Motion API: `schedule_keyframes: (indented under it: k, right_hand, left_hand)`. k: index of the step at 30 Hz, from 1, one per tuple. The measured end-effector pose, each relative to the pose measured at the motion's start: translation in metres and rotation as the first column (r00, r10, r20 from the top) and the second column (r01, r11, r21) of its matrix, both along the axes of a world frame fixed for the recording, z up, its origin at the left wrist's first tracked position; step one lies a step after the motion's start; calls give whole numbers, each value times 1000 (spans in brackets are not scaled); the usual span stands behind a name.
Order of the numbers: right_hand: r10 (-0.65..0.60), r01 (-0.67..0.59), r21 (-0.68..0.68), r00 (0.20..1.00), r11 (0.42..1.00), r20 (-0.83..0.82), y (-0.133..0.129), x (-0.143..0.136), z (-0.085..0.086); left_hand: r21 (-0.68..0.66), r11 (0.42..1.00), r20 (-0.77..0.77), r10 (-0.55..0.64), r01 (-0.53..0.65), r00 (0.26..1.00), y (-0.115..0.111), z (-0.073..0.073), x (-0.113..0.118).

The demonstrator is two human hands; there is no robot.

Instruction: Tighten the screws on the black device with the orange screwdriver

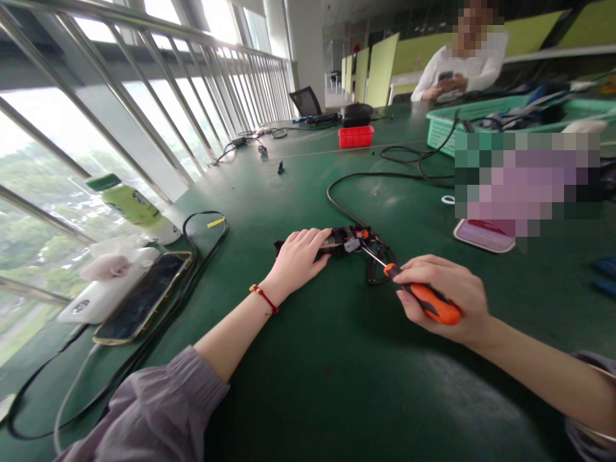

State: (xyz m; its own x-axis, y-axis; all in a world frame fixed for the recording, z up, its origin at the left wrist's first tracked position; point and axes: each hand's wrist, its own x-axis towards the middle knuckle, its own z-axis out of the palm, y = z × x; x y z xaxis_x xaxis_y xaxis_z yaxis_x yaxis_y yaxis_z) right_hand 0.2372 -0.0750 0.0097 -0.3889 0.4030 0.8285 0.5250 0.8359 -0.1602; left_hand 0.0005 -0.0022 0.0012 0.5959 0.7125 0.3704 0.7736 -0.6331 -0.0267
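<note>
We are working at a dark green, felt-like desk [298, 385] that is running along a railed window. At far left a green-capped bottle [132, 204] is lying on its side, beside a white slab-shaped device and a glossy smartphone [144, 296] with a gold rim; thin black cables are looping around both, their ends cut off by the frame edge.

Our left hand [298, 260], a red cord at the wrist, is pressing flat, fingers together, on a small black device [346, 240]. It is sitting mid-desk, trailing a black cable [356, 183]; its exposed parts are too small for us to make out, and the hand is hiding its left half.

Our right hand [445, 295] is clamping around the orange rubbery handle of a screwdriver [423, 300], whose thin metal shaft is slanting up-left, its tip touching the device.

Farther back, a red plastic tray [356, 136] is standing; its contents are not visible. At right, a green mesh basket [443, 125] is holding tangled cables. A blurred patch is covering part of it. A person in white is sitting behind, holding a phone.
</note>
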Motion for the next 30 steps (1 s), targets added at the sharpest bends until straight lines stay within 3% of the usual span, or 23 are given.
schedule_keyframes:
  k: [30]
  right_hand:
    - [76,-70,-58,991,996,108,0,1,-2]
  left_hand:
    - [17,1000,-1,6,-6,1000,1,-1,1]
